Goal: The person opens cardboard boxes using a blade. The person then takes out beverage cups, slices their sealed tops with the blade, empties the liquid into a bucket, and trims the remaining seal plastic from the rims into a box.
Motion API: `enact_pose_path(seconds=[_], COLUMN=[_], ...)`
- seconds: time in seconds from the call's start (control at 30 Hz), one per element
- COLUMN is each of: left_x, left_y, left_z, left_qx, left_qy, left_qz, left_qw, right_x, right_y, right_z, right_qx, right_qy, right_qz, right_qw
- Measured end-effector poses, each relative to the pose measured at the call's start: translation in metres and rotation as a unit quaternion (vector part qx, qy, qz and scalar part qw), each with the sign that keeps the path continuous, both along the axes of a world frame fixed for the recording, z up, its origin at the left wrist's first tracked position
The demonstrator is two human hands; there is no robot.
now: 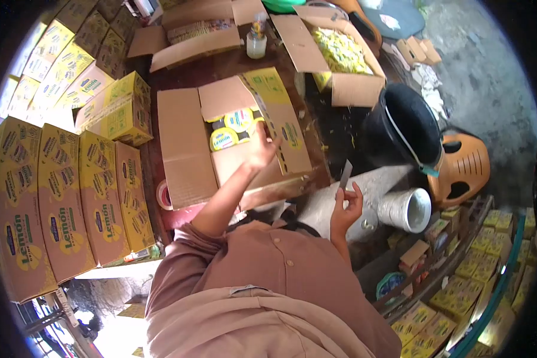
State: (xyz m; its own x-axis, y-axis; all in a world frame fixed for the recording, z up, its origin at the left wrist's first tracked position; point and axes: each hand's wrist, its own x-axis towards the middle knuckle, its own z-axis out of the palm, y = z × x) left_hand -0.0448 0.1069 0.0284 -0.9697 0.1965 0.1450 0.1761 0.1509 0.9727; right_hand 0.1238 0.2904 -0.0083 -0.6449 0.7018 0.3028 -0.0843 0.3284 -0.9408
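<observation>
My left hand (261, 149) reaches over an open cardboard carton (188, 149), its visible fingers stretched apart. Beside its fingertips, inside the carton, are several round tubs with yellow-and-white lids; one lemon-labelled tub (224, 139) shows plainly. Part of the carton's contents is hidden behind this hand. The carton's right flap (289, 136) is folded outward and printed yellow. To the right, my right hand (347, 209) pinches a thin, flat grey strip (345, 175) that points upward; whether it is a blade I cannot tell.
Lemon drink cartons (65, 203) are stacked on the left. A second open carton (355, 83) holds yellow packets. On the right stand a black bucket (400, 128), an orange plastic chair (462, 170) and a white pail (409, 210). A small jar (256, 46) stands at the back.
</observation>
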Motion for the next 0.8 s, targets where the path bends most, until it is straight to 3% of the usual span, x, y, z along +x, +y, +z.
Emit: enact_pose_path(seconds=[0.03, 0.07, 0.13, 0.23, 0.33, 0.4, 0.43, 0.6, 0.67, 0.8], left_x=[-0.005, -0.003, -0.002, -0.003, -0.005, -0.009, -0.014, -0.026, -0.022, -0.018], left_y=[0.006, 0.009, 0.019, 0.014, -0.012, -0.021, -0.024, -0.026, -0.024, -0.024], left_z=[0.005, 0.009, 0.007, -0.018, -0.019, -0.019, -0.025, -0.045, -0.046, -0.033], left_qx=[-0.017, -0.113, -0.123, -0.054, -0.069, 0.002, 0.024, 0.033, 0.04, 0.037], left_qy=[0.017, -0.017, 0.012, 0.008, -0.125, -0.16, -0.171, -0.11, -0.091, -0.098], left_qz=[0.013, 0.03, 0.07, 0.092, 0.065, 0.05, 0.056, 0.082, 0.088, 0.095], left_qw=[1.0, 0.993, 0.99, 0.994, 0.988, 0.986, 0.983, 0.99, 0.991, 0.99], right_x=[-0.004, -0.009, -0.02, -0.047, -0.088, -0.123, -0.144, -0.278, -0.344, -0.437], right_y=[0.005, 0.009, 0.02, 0.038, 0.047, 0.046, 0.044, 0.021, 0.011, -0.022], right_z=[0.003, 0.007, 0.009, 0.013, 0.025, 0.031, 0.029, 0.037, 0.019, 0.011], right_qx=[0.011, -0.01, -0.018, 0.008, 0.098, 0.131, 0.094, 0.105, 0.018, 0.053], right_qy=[0.003, 0.011, 0.026, 0.016, -0.001, 0.003, 0.014, 0.039, 0.002, -0.079], right_qz=[-0.001, 0.0, 0.003, 0.054, 0.126, 0.192, 0.23, 0.385, 0.482, 0.589], right_qw=[1.0, 1.0, 0.999, 0.998, 0.987, 0.973, 0.969, 0.916, 0.876, 0.802])
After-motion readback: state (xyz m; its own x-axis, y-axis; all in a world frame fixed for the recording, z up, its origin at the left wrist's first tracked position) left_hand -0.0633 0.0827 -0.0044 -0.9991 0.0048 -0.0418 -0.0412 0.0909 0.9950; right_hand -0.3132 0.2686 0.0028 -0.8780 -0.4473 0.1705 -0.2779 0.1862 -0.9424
